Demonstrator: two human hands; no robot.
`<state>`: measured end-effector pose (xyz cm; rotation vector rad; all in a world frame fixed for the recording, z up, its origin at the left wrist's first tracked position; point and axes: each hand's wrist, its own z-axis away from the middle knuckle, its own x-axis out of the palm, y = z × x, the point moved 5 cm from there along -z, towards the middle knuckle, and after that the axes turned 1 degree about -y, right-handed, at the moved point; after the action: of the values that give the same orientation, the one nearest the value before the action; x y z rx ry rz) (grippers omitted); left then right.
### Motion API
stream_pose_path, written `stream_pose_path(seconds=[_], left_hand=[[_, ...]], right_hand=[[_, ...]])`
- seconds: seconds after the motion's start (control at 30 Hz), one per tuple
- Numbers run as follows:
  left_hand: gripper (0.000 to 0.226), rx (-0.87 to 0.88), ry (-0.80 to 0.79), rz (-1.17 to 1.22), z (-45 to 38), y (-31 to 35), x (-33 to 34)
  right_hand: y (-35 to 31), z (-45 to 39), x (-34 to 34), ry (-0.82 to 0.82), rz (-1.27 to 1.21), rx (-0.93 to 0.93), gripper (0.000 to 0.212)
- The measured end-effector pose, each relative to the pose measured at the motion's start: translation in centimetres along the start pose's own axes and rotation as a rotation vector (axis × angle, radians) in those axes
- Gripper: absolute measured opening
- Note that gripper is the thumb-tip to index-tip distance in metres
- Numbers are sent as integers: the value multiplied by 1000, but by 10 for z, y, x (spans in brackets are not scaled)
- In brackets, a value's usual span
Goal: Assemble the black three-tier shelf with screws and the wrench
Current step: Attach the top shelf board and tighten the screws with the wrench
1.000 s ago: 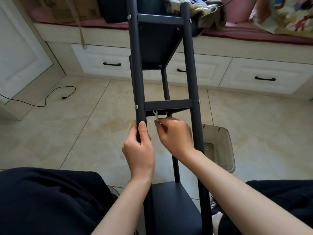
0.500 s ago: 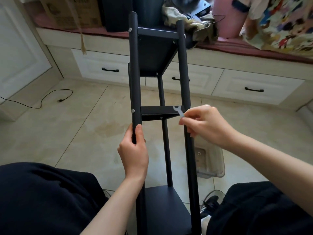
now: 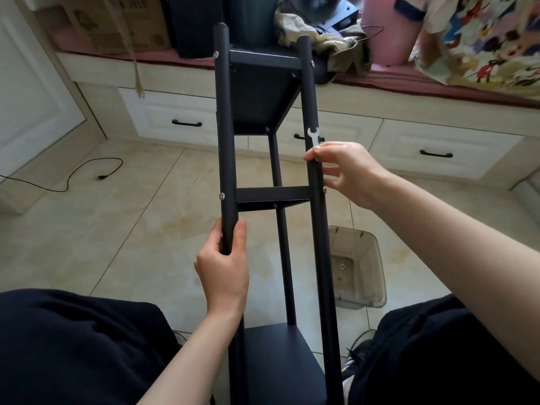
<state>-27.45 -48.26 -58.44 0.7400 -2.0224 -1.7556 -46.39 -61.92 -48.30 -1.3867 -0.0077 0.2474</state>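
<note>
The black three-tier shelf (image 3: 271,194) lies tilted between my knees, its top end pointing away toward the window bench. My left hand (image 3: 223,267) grips the left front post just below the middle tier. My right hand (image 3: 346,171) is at the right front post above the middle tier and pinches a small silver wrench (image 3: 314,135) between thumb and forefinger, the wrench's open jaw pointing up along the post. Silver screw heads (image 3: 222,196) show on the posts at the tier joints.
A clear plastic bin (image 3: 358,270) holding small hardware stands on the tile floor right of the shelf. White drawers (image 3: 438,150) and a cluttered bench lie ahead. A black cable (image 3: 73,176) runs across the floor at left. My dark-clothed legs fill both lower corners.
My right hand carried the wrench from beneath the middle tier near the left post over to the right post and upward. The left hand kept its grip on the left post.
</note>
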Motion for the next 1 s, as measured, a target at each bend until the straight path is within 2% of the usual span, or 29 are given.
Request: stream_pose_path(seconds=[0.17, 0.33, 0.6, 0.83, 1.0], left_hand=[[25, -14, -11, -1, -1, -1, 0], [23, -40, 14, 12, -10, -8, -8], [36, 0, -7, 27, -29, -4, -10], [25, -21, -80, -34, -47, -13, -2], [30, -51, -114, -172, -59, -17, -2]], right_hand=[[-10, -8, 14, 73, -117, 13, 21], [-15, -7, 22, 74, -163, -2, 19], [-41, 8, 29, -24, -165, -129, 20], [-40, 17, 31, -7, -269, -162, 18], [-38, 21, 35, -5, -263, -177, 18]])
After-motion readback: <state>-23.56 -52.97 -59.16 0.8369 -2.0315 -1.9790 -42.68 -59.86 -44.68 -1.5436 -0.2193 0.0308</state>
